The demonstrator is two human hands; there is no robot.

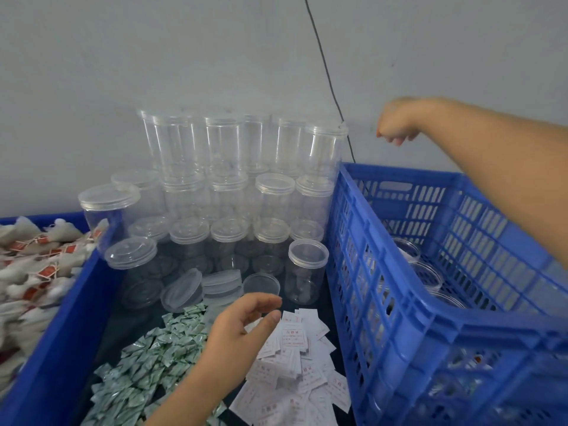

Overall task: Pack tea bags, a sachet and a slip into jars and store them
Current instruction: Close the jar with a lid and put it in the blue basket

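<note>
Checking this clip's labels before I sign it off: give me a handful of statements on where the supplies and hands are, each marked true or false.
1. The tea bags lie in a blue bin at the far left. True.
2. The left hand grips a jar lid. False: it hovers over the white slips with relaxed fingers, holding nothing.
3. The green sachets lie left of the white slips. True.
4. The right hand is down among the sachets. False: it is raised beyond the blue crate, near the wall.
5. The blue crate on the right holds only slips. False: jars stand inside it.
6. Clear lidded jars are stacked against the wall. True.
</note>
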